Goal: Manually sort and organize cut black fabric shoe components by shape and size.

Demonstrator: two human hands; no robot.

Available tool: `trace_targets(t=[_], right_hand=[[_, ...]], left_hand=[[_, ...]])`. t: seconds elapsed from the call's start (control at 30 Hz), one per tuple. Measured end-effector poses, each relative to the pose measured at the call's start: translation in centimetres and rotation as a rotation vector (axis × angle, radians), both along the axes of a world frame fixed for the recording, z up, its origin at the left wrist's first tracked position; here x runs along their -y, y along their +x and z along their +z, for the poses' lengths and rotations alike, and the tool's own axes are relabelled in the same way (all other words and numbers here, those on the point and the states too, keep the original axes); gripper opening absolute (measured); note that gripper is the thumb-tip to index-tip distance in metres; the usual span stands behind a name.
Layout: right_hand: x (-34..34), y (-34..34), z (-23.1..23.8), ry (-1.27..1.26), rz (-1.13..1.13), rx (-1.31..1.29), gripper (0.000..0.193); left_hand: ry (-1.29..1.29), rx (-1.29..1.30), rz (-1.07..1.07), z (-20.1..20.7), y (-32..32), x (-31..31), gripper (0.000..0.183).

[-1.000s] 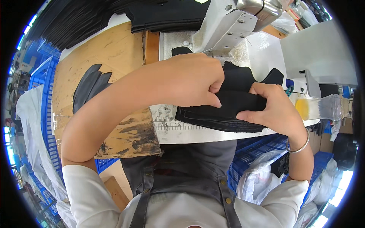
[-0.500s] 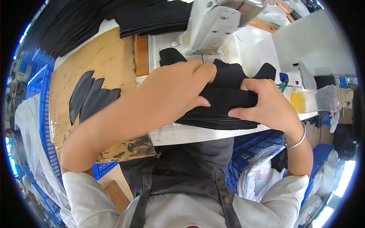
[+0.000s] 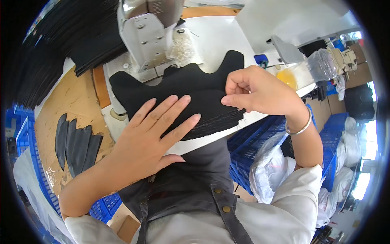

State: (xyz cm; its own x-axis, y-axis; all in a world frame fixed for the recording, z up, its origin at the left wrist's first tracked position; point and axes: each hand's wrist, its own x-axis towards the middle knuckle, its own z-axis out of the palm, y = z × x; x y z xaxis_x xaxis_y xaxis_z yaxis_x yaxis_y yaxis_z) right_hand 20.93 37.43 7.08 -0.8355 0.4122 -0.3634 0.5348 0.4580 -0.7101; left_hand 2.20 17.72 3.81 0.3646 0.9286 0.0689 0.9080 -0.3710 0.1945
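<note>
A black cut fabric piece [image 3: 191,83] with a notched far edge lies in front of the sewing machine [image 3: 148,38], over a stack of black pieces whose layered edges [image 3: 215,122] show at the near side. My left hand [image 3: 156,128] rests on it with fingers spread flat, thumb off toward the table edge. At its right end my right hand [image 3: 258,91] has thumb and curled fingers pinched on the fabric's near right edge.
Several slim dark pieces [image 3: 77,142] lie on the brown board [image 3: 48,134] at left. Large black stacks [image 3: 97,49] fill the far left. A yellow-ended clear container [image 3: 288,77] stands right. Blue crates [image 3: 239,162] and a white bag [image 3: 268,175] sit below the table.
The view has swung, shifting the machine leftward in the picture. My left hand has gone from bent fingers to lying flat on the fabric, which is now spread out wider.
</note>
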Motion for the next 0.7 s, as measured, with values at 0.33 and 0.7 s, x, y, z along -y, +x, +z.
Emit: trace_targets(t=[0.33, 0.7], right_hand=[[-0.1, 0.3, -0.7, 0.116, 0.064, -0.083, 0.021], [0.2, 1.1, -1.4, 0.164, 0.061, -0.179, 0.023]], left_hand=[[-0.026, 0.011, 0.009, 0.0, 0.1, -0.2, 0.072], [-0.025, -0.015, 0.014, 0.0, 0.2, -0.2, 0.073]])
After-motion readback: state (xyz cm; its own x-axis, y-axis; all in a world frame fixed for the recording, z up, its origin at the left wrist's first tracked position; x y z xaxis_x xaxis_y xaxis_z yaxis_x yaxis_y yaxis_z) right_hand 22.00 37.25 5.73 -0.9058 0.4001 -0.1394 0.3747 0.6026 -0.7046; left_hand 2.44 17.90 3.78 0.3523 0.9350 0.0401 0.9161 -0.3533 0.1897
